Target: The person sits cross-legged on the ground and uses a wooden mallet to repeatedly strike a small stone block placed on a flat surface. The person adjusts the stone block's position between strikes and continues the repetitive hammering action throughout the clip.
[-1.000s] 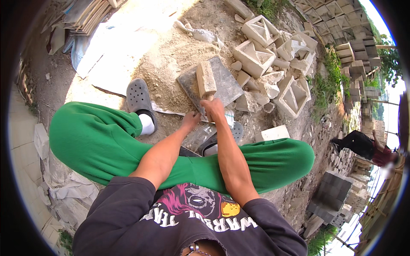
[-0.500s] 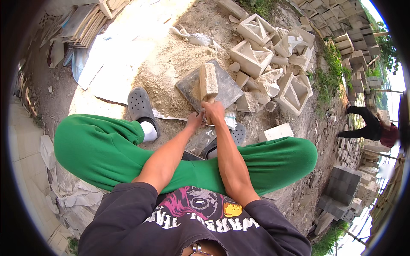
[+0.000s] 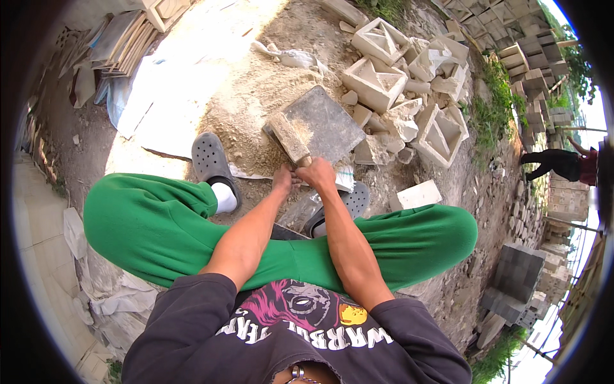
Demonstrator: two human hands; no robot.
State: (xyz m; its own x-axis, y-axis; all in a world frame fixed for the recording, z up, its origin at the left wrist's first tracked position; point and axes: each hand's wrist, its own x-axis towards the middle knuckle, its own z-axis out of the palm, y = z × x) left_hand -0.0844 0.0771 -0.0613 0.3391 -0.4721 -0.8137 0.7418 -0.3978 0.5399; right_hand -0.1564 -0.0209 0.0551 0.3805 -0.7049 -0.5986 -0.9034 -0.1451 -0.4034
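Note:
My right hand point(image 3: 318, 173) is wrapped around the short handle of a dusty, block-headed mallet point(image 3: 288, 137). The mallet's pale head lies over the left part of a dark grey square slab point(image 3: 329, 121), with crushed pale grit beside it. Close to the handle's end, my left hand point(image 3: 283, 178) has its fingers curled at the slab's near edge. Whatever those fingers hold, if anything, is hidden. Pale crushed rubble point(image 3: 236, 121) spreads on the ground left of the slab.
Broken hollow blocks point(image 3: 377, 83) are heaped right of the slab. A crumpled plastic bag point(image 3: 291, 57) lies beyond it. Grey clogs point(image 3: 212, 160) are on my feet either side. Stacked boards point(image 3: 121, 48) stand far left. Another person point(image 3: 563, 165) is at the far right.
The mallet's head has swung left and down, from above the slab's middle to its left part, uncovering the grit. The person at the far right has shifted position.

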